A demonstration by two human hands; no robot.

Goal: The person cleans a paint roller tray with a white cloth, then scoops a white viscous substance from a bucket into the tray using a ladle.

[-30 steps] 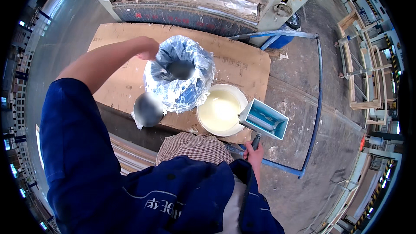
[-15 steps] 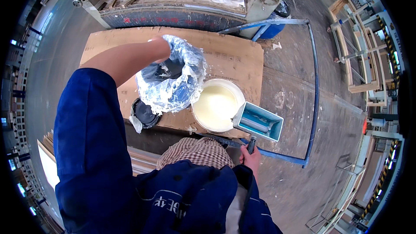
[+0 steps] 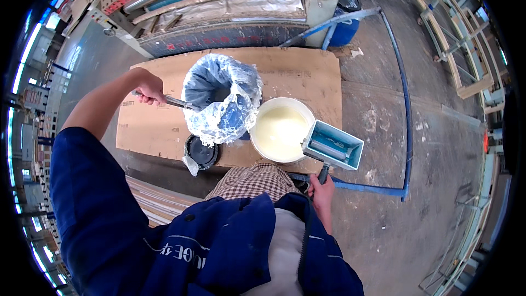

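Note:
At the left my left hand [image 3: 149, 87] is closed around a metal handle [image 3: 178, 101]. Its far end reaches the left rim of a blue bucket [image 3: 205, 71] lined with torn, white-smeared plastic film; what the handle ends in is hidden. To the right of it stands a white bucket [image 3: 310, 111] of pale cream liquid. My right hand [image 3: 322, 191] grips the black handle of a glue roller [image 3: 327, 151], whose light-blue box with a roller inside is next to the white bucket's right rim.
A flattened cardboard sheet [image 3: 156, 134] lies under the buckets. Near its front edge sits a small black tub [image 3: 203, 152]. A blue metal frame [image 3: 406, 131] crosses the floor on the right. Beyond stand a roller machine [image 3: 219, 35] and a blue barrel [image 3: 346, 30].
My left hand has moved from over the lined bucket to its left, and the metal handle now shows. The roller box stays beside the white bucket. The whole view has shifted a little.

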